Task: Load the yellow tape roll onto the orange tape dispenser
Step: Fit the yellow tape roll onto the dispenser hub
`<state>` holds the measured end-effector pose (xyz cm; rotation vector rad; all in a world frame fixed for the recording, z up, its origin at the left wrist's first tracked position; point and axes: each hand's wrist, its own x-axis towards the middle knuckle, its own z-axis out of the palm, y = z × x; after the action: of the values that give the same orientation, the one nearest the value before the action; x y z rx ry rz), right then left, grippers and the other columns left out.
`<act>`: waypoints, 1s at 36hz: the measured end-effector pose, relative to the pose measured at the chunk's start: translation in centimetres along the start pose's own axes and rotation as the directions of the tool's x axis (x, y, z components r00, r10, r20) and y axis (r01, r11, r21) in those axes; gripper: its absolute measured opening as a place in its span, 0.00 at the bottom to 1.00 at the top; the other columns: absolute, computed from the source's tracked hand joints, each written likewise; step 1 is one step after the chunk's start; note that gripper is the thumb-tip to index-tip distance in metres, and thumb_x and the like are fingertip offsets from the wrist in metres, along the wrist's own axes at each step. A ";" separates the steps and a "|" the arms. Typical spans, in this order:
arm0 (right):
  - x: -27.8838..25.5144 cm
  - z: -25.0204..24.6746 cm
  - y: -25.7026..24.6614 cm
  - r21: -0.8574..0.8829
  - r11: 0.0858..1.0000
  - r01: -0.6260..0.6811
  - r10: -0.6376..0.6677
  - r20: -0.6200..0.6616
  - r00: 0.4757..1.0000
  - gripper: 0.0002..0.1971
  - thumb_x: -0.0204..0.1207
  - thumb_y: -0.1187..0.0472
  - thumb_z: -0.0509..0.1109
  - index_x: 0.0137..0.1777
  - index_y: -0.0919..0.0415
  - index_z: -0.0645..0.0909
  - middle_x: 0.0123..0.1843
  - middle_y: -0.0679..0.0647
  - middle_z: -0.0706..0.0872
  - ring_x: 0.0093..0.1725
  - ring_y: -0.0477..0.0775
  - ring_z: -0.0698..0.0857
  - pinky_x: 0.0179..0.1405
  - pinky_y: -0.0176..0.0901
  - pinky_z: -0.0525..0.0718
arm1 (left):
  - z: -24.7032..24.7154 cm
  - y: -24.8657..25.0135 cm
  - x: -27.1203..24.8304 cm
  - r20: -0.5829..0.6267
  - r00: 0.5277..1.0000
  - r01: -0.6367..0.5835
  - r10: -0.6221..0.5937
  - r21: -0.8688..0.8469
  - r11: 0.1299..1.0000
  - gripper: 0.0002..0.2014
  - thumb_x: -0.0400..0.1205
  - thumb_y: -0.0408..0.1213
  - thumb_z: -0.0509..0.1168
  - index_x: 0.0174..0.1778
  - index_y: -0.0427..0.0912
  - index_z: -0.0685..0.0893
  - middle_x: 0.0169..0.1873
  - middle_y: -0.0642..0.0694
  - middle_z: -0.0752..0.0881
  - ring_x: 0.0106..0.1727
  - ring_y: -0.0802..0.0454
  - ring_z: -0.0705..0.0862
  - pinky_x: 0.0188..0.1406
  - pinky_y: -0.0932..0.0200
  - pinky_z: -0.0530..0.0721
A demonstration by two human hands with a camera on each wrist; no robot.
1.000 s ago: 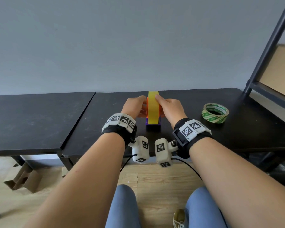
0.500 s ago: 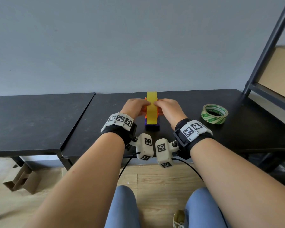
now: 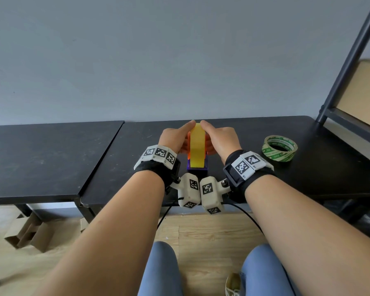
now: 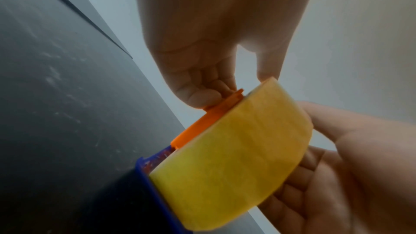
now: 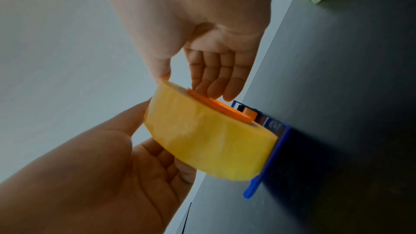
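The yellow tape roll (image 3: 198,146) stands on edge in the orange tape dispenser (image 3: 188,144), whose blue base (image 3: 198,168) rests on the black table (image 3: 244,133). My left hand (image 3: 175,137) holds the left side: its curled fingers (image 4: 202,97) press the orange side plate (image 4: 209,118) and its thumb touches the roll's top rim. My right hand (image 3: 219,138) holds the right side, with its fingers (image 5: 216,84) on the orange hub (image 5: 220,108) and its thumb on the roll (image 5: 202,138). The roll's core is hidden.
A green-printed tape roll (image 3: 273,155) lies flat to the right of my right hand. A second black table (image 3: 41,157) adjoins on the left. A dark shelf frame (image 3: 350,50) with a cardboard box (image 3: 361,92) stands at the far right. The wall is close behind.
Both hands have slid up the roll's sides, and the two thumbs now meet at its top rim. The roll and dispenser stay in the same spot.
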<state>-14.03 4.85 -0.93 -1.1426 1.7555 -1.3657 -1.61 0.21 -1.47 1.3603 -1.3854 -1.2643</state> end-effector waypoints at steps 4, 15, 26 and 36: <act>0.2 0.0 0.4 0.023 1.000 0.007 -0.008 0.027 1.000 0.34 0.71 0.38 0.68 0.45 0.76 0.86 0.39 0.64 0.92 0.39 0.64 0.92 0.49 0.61 0.90 | 0.1 0.7 -0.6 0.054 0.995 0.081 -0.081 0.005 0.997 0.22 0.74 0.58 0.69 0.40 0.39 0.86 0.28 0.45 0.84 0.28 0.48 0.82 0.38 0.54 0.81; 1.2 -0.9 1.2 -0.043 0.984 0.171 -0.173 -0.048 0.984 0.16 0.72 0.49 0.71 0.40 0.65 0.86 0.34 0.55 0.85 0.37 0.53 0.83 0.47 0.57 0.85 | 0.1 1.4 -0.6 0.015 1.000 -0.018 0.018 0.023 1.000 0.09 0.79 0.43 0.68 0.38 0.41 0.87 0.47 0.37 0.88 0.49 0.41 0.86 0.58 0.44 0.83; 1.1 -0.8 0.8 -0.050 0.956 0.289 -0.290 -0.015 0.957 0.10 0.73 0.59 0.73 0.53 0.54 0.90 0.51 0.49 0.92 0.54 0.48 0.88 0.62 0.48 0.85 | 0.6 1.7 -1.6 -0.068 0.996 -0.058 0.066 0.116 0.992 0.10 0.84 0.43 0.63 0.41 0.42 0.82 0.41 0.45 0.81 0.48 0.46 0.76 0.45 0.55 0.72; 0.9 -1.2 1.7 -0.066 0.947 0.316 -0.315 0.019 0.949 0.07 0.75 0.59 0.73 0.48 0.57 0.92 0.40 0.49 0.90 0.44 0.47 0.87 0.44 0.35 0.81 | -0.5 0.8 -1.3 -0.061 0.969 -0.212 0.240 0.304 0.929 0.14 0.80 0.52 0.68 0.38 0.44 0.84 0.30 0.52 0.80 0.33 0.58 0.77 0.31 0.62 0.72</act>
<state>-15.86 4.69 -2.27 -1.5167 1.6749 -1.4891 -1.16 1.42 -0.46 1.3896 -1.6577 -0.8523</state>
